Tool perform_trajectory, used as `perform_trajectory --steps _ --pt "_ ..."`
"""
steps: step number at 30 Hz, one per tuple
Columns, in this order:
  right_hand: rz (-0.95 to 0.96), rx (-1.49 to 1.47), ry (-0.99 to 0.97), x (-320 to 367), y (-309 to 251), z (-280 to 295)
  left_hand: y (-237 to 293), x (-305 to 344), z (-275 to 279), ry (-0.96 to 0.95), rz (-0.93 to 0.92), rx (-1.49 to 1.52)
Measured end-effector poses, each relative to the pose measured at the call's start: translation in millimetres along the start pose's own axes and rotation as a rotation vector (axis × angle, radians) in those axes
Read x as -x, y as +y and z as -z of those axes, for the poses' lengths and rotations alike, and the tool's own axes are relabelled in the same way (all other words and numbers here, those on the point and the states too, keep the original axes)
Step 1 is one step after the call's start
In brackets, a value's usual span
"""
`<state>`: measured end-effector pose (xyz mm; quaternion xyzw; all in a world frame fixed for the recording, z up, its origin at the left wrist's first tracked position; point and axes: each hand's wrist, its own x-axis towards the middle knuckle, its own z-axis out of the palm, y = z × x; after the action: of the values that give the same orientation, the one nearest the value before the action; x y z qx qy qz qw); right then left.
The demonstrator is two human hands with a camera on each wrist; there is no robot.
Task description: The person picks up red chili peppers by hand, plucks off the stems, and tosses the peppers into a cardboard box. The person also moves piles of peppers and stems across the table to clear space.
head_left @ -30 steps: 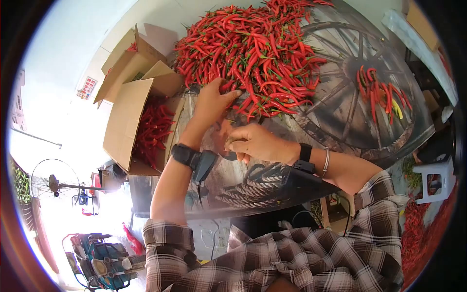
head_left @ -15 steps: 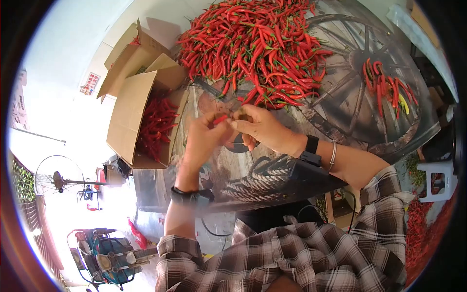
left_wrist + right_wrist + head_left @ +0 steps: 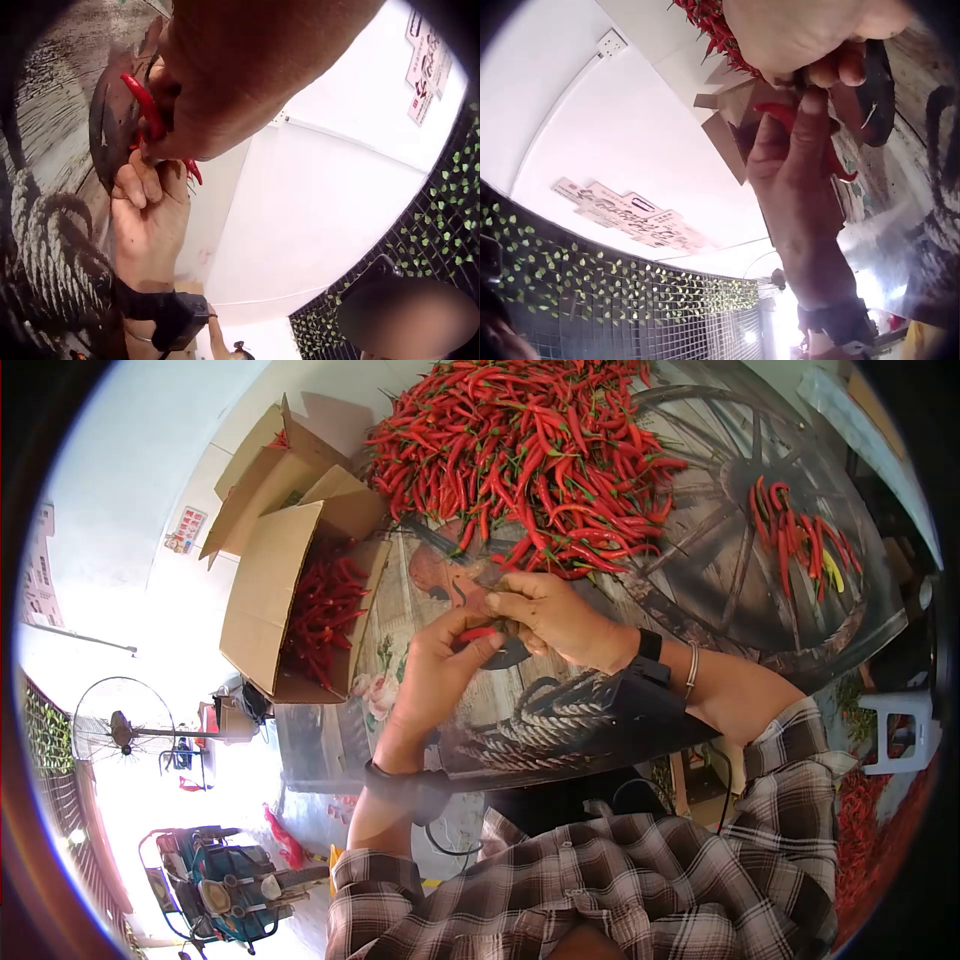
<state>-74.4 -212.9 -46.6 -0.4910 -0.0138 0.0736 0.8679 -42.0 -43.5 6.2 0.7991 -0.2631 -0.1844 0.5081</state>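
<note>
In front of the body, above the printed tabletop, both hands meet over red chili peppers. My left hand holds them between thumb and curled fingers. One red chili pepper sticks out past the fingers in the left wrist view, and a second red tip shows on the other side of the hand in the right wrist view. My right hand has its fingers curled in at the left fingertips, thumb and forefinger pinching at the chili's end. The pinched end itself is mostly hidden. A big heap of red chilies lies just beyond the hands.
An open cardboard box with red chilies inside stands to the left, with another box behind it. A small group of chilies, one of them yellow, lies apart on the right. A white stool stands off the table's right side.
My left hand came back from the heap's near edge toward the body with red chili, meeting the right hand. Both hands now sit together, slightly lower than half a second ago.
</note>
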Motion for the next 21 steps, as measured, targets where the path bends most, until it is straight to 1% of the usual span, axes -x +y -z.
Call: perform_trajectory --steps 1,2,4,5,7,8,10,14,16,17,19,20,21 --pt "0.0 -0.012 -0.002 0.1 -0.6 -1.5 0.7 1.2 2.7 -0.016 0.072 0.054" --pt "-0.004 -0.013 -0.004 0.7 -1.4 -3.4 -0.7 0.3 5.5 -0.014 0.076 0.056" --pt "0.094 -0.013 -0.01 2.9 -7.1 -8.9 -5.3 -4.9 9.9 -0.016 0.179 0.162" --pt "0.092 -0.012 -0.01 2.9 -7.1 -8.9 -7.3 -5.1 9.4 -0.015 0.18 0.163" --pt "0.114 0.052 -0.008 2.7 -7.1 -7.7 -11.3 -6.6 7.2 0.015 0.119 0.213" --pt "0.113 0.051 -0.005 2.9 -6.1 -5.9 -14.1 -7.0 5.9 0.013 0.12 0.213" --pt "0.143 0.195 -0.017 1.9 -3.5 -1.5 -18.9 -7.4 4.5 0.006 0.139 0.223" --pt "0.13 0.231 0.022 0.8 -1.7 0.1 -18.3 -4.5 0.2 -0.01 0.147 0.192" --pt "0.014 0.086 0.028 1.9 -8.6 -1.8 -7.8 -0.3 -8.9 0.053 0.097 0.089" --pt "0.013 0.086 0.027 1.7 -9.5 -0.9 -10.4 -0.1 -8.5 0.053 0.097 0.09" --pt "-0.051 -0.056 -0.003 2.2 -11.7 1.4 -16.2 -0.4 -7.5 0.09 -0.256 -0.28" --pt "-0.051 -0.056 -0.001 2.5 -13.4 2.0 -16.8 0.2 -6.8 0.088 -0.256 -0.279" --pt "-0.062 -0.103 -0.004 3.2 -16.9 1.5 -15.7 0.7 -5.6 0.069 -0.333 -0.399"
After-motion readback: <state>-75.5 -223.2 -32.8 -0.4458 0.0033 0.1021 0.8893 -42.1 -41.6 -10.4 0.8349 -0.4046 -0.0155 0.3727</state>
